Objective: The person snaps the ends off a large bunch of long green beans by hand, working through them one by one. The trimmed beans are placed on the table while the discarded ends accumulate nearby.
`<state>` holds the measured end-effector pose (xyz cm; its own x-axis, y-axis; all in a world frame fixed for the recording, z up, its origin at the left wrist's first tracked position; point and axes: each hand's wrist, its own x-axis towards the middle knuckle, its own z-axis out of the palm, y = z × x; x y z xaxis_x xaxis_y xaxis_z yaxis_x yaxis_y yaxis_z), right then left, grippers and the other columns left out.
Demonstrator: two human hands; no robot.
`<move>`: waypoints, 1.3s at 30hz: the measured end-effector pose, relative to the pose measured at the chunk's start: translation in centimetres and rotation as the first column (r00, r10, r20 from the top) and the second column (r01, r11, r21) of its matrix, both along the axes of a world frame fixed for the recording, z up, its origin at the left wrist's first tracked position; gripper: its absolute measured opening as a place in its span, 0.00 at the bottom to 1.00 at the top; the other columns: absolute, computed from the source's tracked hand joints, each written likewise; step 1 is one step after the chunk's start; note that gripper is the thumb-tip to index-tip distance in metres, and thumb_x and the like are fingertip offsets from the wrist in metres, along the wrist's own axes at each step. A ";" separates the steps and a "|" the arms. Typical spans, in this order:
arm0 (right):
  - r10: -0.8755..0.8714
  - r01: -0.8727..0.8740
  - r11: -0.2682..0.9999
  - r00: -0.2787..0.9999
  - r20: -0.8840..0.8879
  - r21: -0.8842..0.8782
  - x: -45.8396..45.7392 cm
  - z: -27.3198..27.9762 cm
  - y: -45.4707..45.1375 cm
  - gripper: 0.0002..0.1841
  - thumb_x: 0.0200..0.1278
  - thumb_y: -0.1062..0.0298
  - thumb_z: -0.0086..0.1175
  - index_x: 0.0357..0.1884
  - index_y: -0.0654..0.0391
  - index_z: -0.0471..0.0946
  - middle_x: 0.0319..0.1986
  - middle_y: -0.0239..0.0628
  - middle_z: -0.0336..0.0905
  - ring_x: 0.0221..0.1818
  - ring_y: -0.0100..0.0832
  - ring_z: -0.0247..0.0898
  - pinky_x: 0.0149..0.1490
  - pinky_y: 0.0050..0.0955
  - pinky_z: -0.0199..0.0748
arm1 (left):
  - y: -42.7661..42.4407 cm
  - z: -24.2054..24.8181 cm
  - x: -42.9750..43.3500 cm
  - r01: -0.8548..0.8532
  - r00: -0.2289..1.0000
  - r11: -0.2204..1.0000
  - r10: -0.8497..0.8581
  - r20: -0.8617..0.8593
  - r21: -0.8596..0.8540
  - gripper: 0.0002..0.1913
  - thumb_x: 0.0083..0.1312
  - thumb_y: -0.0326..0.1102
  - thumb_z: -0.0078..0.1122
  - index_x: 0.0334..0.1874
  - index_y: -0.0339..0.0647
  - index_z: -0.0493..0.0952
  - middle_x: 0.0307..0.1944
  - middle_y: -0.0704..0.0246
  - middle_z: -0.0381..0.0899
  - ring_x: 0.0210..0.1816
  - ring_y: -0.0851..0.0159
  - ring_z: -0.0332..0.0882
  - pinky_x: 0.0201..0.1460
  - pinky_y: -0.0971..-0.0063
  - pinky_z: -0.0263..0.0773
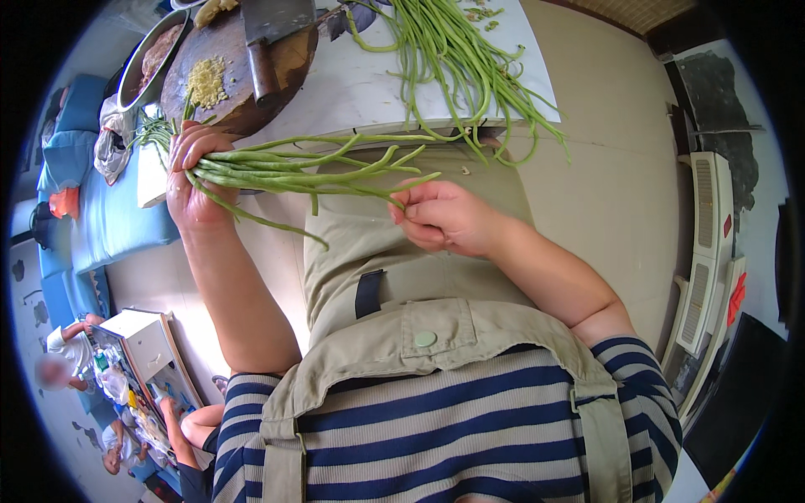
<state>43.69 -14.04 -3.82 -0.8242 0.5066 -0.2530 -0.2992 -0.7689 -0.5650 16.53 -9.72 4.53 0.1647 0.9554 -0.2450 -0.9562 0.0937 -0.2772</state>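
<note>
A bunch of green yardlong beans point(277, 173) stretches sideways above my lap, its stalks roughly lined up. My left hand point(200, 157) is wrapped around the bunch at one end, with short bean ends poking out past the fingers. At the other end, thumb and fingers of my right hand point(443, 217) pinch the tip of one bean. One bean droops below the rest. A larger pile of loose yardlong beans point(453, 56) lies on the white table point(352, 82), some hanging over its near edge.
A round wooden chopping board point(236, 113) bears chopped pale bits point(207, 82) and a cleaver point(277, 31) with its handle towards me. Beside it stands a metal bowl of minced meat point(157, 56). A blue sofa point(119, 214) is at left. Several people sit around a cluttered low table point(151, 342).
</note>
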 end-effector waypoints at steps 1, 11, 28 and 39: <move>-0.060 0.057 0.997 0.997 0.045 0.057 -0.3 -0.5 -0.4 0.05 0.53 0.76 0.39 0.29 0.62 0.68 0.12 0.29 0.59 0.10 0.18 0.47 0.15 0.18 0.43 | -0.1 0.1 -0.1 -0.008 1.000 1.000 0.008 0.010 0.021 0.08 0.63 0.27 0.39 0.25 0.37 0.63 0.11 0.77 0.61 0.12 0.78 0.60 0.16 0.85 0.58; -0.247 0.255 0.910 0.967 0.067 -0.328 0.9 -2.2 0.9 0.08 0.58 0.65 0.37 0.31 0.56 0.67 0.16 0.30 0.61 0.12 0.22 0.52 0.14 0.18 0.45 | -0.5 1.4 -0.2 -0.060 0.996 0.978 0.047 0.069 0.199 0.04 0.62 0.27 0.40 0.31 0.34 0.64 0.13 0.73 0.61 0.10 0.75 0.61 0.12 0.83 0.58; -0.430 0.421 0.893 0.902 -0.028 -0.157 3.5 -0.6 4.1 0.12 0.66 0.60 0.37 0.32 0.54 0.69 0.15 0.25 0.56 0.14 0.18 0.47 0.16 0.16 0.43 | -0.8 1.1 0.0 -0.041 0.995 0.956 0.012 0.103 0.289 0.06 0.63 0.31 0.42 0.36 0.34 0.64 0.14 0.75 0.64 0.12 0.77 0.63 0.12 0.86 0.60; -0.360 0.368 0.903 0.930 0.077 -0.223 3.6 -2.0 3.2 0.12 0.65 0.59 0.37 0.30 0.52 0.70 0.12 0.26 0.55 0.11 0.19 0.47 0.14 0.17 0.42 | -2.4 -0.3 -5.5 -0.125 0.865 0.898 0.306 -0.396 0.422 0.12 0.67 0.37 0.39 0.42 0.35 0.67 0.20 0.77 0.61 0.19 0.78 0.59 0.22 0.84 0.58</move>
